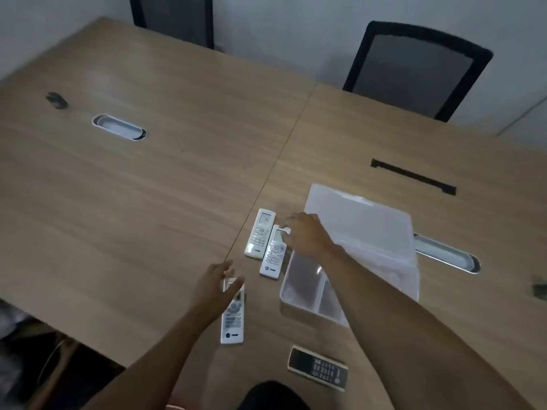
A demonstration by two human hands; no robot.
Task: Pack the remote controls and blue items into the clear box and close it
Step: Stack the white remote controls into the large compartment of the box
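Note:
Three white remotes lie on the wooden table (148, 187). The far one (260, 233) lies untouched. My right hand (305, 233) rests its fingers on the top end of the middle remote (273, 253), without lifting it. My left hand (216, 287) hovers with fingers spread over the top of the near remote (233, 318). A dark-faced remote (318, 367) lies nearest me. The clear box (299, 294) stands open to the right of the remotes, my right forearm crossing over it. Its clear lid (364, 232) leans back behind it. No blue items are in sight.
Two oval cable ports (118, 127) (448, 257) and a black slot (413, 176) are set in the table. A small dark object (56, 100) lies far left, another (539, 288) at the right edge. Black chairs (417, 69) stand behind.

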